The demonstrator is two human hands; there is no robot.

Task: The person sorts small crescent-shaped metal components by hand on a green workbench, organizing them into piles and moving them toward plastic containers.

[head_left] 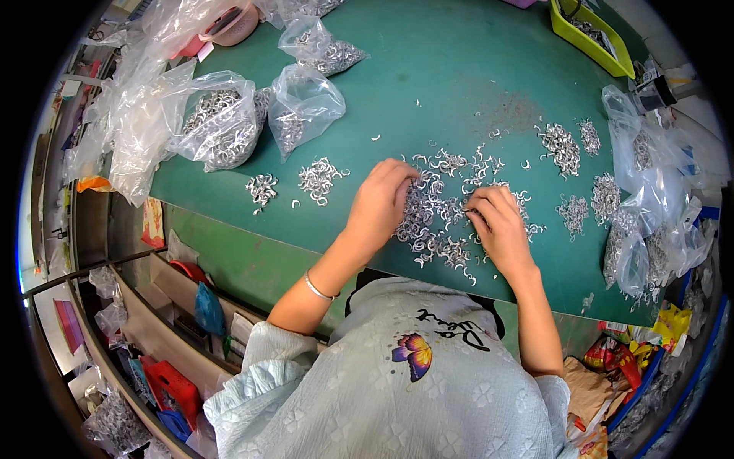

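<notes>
A loose spread of small silvery curved metal pieces (440, 210) covers the table before me. At its left edge is my left hand (381, 200), with fingers bent and held together at the pile; whatever lies between the fingertips is hidden. My right hand (501, 228) reaches into the right part of the spread, thumb and fingertips closed low among the pieces. What they pinch is too small to make out. Two smaller heaps, one by the bags (261, 190) and one nearer my left hand (322, 180), lie to the left.
Clear plastic bags of metal pieces (223, 130) stand on the green table (428, 46) at the left. More heaps (562, 149) and bags (650, 229) lie right. A yellow-green basket (562, 27) sits far right. Below left is an open drawer (164, 325).
</notes>
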